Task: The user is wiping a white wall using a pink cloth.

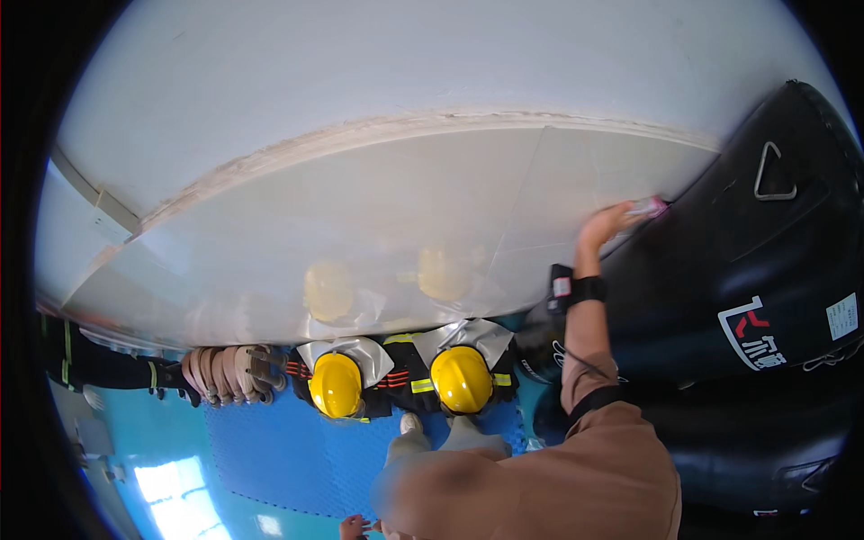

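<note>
My right arm stretches up and to the right along the tiled wall. Its hand (605,225) is closed on a small pink and white object (646,208), blurred, at the edge where the wall meets a big black punching bag (702,261). A black device (562,288) is strapped to my right wrist. Low at the bottom edge hangs my left hand (355,526), partly visible, its fingers loosely apart and nothing seen in them.
Two yellow helmets (336,385) with silver neck flaps rest on dark striped jackets (396,373) along the wall. Left of them lie rolled beige hoses (236,373) and dark clothing (117,364). Blue foam mats (279,450) cover part of the floor. Another black bag (720,441) lies at right.
</note>
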Available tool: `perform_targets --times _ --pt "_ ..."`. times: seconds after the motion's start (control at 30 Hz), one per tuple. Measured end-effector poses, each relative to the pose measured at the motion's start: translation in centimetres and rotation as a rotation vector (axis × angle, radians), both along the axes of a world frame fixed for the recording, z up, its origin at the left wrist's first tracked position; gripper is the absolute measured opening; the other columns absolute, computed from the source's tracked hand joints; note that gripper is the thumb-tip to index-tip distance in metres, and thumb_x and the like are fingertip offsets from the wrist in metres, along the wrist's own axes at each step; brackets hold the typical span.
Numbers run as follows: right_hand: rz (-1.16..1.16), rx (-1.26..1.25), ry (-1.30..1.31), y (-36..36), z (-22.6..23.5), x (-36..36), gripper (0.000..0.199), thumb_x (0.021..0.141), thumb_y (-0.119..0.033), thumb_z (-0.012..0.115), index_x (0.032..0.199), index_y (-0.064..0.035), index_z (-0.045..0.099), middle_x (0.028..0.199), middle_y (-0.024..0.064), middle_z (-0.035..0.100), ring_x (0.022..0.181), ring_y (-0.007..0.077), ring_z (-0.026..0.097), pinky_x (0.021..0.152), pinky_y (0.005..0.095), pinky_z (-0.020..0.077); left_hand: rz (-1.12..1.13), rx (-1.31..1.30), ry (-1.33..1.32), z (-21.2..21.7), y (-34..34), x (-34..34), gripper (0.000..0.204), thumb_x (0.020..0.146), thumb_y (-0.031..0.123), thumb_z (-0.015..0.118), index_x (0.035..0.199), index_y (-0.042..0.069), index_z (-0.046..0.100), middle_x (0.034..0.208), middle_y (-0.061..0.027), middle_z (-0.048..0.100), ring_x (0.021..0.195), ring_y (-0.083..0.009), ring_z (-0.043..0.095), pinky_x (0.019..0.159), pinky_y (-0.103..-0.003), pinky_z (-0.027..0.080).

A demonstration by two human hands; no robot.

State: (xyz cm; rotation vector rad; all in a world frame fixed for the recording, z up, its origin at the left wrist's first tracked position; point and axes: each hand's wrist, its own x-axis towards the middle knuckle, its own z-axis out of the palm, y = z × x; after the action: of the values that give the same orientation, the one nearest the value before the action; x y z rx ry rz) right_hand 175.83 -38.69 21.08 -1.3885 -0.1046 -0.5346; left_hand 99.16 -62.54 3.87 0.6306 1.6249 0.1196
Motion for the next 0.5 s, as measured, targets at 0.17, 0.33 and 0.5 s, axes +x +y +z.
perform_targets --times 0.17,0.33,0.5 --pt "0.169 0.111 0.067 -1.7 -0.1 1.8 0.058 0.086 -0.034 0.028 0.126 -0.0027 0.001 0.131 0.0142 0.008 0.117 0.0252 0.019 0.094 0.0316 0.0178 -0.116 0.016 0.133 1.8 2.3 2.1 0.035 0.08 0.028 0.043 0.103 0.002 0.044 0.091 -0.012 0.055 0.071 -0.0211 0.056 0.052 -0.031 0.045" --pt "0.237 0.281 0.283 -0.4 1.6 -1.0 0.063 0.084 -0.038 0.03 0.127 -0.0036 0.001 0.132 0.0151 0.006 0.118 0.026 0.018 0.094 0.0323 0.0175 -0.271 0.093 0.186 1.3 2.0 1.4 0.036 0.08 0.028 0.04 0.104 0.001 0.044 0.091 -0.0116 0.055 0.073 -0.0195 0.055 0.051 -0.03 0.044" --pt "-0.028 0.003 0.041 3.7 -0.4 -7.6 0.064 0.082 -0.039 0.033 0.126 -0.0013 0.006 0.131 0.018 0.008 0.119 0.0286 0.018 0.095 0.0356 0.0148 -0.336 -0.041 0.214 0.2 1.5 -0.8 0.033 0.08 0.026 0.043 0.102 0.002 0.047 0.087 -0.0124 0.054 0.071 -0.0208 0.055 0.05 -0.032 0.045"
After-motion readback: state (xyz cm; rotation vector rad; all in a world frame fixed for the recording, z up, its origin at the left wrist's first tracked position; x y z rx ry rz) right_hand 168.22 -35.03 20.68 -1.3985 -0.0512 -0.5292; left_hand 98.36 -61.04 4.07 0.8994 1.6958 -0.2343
